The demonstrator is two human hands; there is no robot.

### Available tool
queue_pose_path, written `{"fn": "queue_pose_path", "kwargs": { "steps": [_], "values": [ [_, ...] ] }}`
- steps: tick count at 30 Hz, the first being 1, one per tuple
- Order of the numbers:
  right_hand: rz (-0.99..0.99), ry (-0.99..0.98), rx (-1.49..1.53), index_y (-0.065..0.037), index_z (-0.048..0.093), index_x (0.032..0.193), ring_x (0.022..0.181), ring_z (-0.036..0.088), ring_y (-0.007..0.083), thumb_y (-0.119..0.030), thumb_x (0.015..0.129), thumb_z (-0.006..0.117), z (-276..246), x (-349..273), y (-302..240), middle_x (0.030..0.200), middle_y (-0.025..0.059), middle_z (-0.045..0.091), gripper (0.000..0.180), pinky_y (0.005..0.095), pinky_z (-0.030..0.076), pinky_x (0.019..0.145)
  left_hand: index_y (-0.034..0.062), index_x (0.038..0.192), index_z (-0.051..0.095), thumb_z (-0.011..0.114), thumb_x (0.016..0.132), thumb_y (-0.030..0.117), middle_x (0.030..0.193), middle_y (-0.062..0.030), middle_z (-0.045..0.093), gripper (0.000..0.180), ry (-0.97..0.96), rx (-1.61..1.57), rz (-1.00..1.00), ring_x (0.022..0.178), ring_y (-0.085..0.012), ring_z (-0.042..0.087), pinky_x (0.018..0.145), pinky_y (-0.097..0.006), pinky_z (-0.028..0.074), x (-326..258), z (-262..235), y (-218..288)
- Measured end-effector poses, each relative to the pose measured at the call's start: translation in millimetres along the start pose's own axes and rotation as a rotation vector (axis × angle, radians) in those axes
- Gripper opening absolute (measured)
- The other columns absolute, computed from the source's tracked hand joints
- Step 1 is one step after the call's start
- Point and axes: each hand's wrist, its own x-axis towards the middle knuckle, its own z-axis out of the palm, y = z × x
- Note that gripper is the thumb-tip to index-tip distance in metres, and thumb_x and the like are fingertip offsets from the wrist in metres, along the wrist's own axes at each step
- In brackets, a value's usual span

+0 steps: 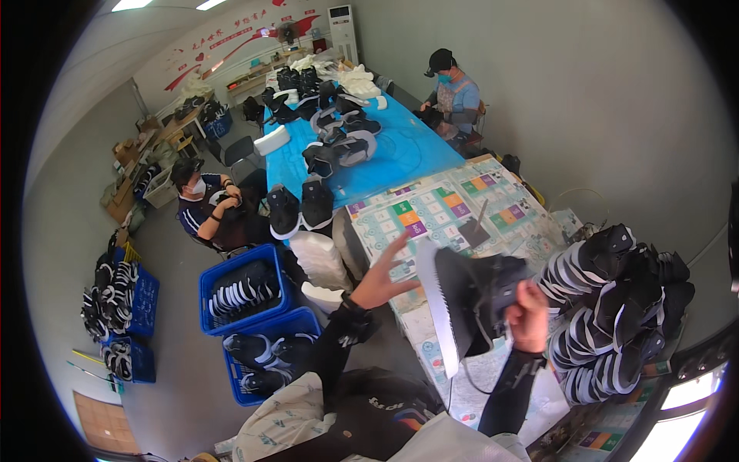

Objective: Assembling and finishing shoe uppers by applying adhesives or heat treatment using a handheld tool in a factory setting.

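Above the near part of the pattern-covered table (382,221), a black, white-soled shoe (471,296) is pinched by the right hand (528,316); the left hand (377,282) is spread beside its sole. Upper and sole appear joined; setting-down apparently remains.

Left fingers (391,254) spread wide; the right fingers (527,299) curl inward.

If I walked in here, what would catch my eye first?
Probably the white-soled black shoe held up in the right hand, with the left hand spread open beside it. Next, the bright blue tabletop stretching away beyond, and the heaped black-and-white shoes toward the picture's right.
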Motion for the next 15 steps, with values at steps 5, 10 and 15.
{"fn": "queue_pose_path", "kwargs": {
  "steps": [5,10,15],
  "values": [
    [0.310,-0.103,-0.006,-0.016,0.070,0.112,0.051,0.033,0.0013,-0.037,0.103,0.068,21.7,15.9,118.0,0.072,-0.0108,0.054,0.022,0.0221,0.020,0.046,0.0049,0.135,0.066,0.079,0.095,0.031,0.122,-0.0150,0.073,0.050,-0.180,0.063,-0.122,0.107,-0.0253,0.070,0.093,-0.039,0.053,-21.3,-23.8,-35.4],
    [-0.141,0.254,-0.471,-0.004,0.059,0.135,0.115,0.064,0.0186,-0.027,0.104,0.066,63.6,-7.8,154.7,0.126,0.0070,0.063,0.039,0.0371,0.056,0.092,-0.0079,0.104,0.074,0.075,0.099,0.032,0.086,-0.0138,0.076,0.040,0.254,0.008,-0.593,0.079,-0.0144,0.068,0.072,-0.034,0.053,-89.5,-40.2,-57.8],
    [0.003,-0.060,-0.738,0.000,0.035,0.155,0.111,0.067,0.0243,-0.038,0.097,0.078,121.8,-73.0,206.5,0.143,0.0218,0.054,0.082,0.0372,0.057,0.091,-0.0055,0.112,0.074,0.071,0.102,0.027,0.106,-0.0106,0.077,0.034,0.615,-0.340,-0.656,0.099,-0.0158,0.069,0.085,-0.033,0.052,-166.1,-4.6,-122.3]
  ]
}}
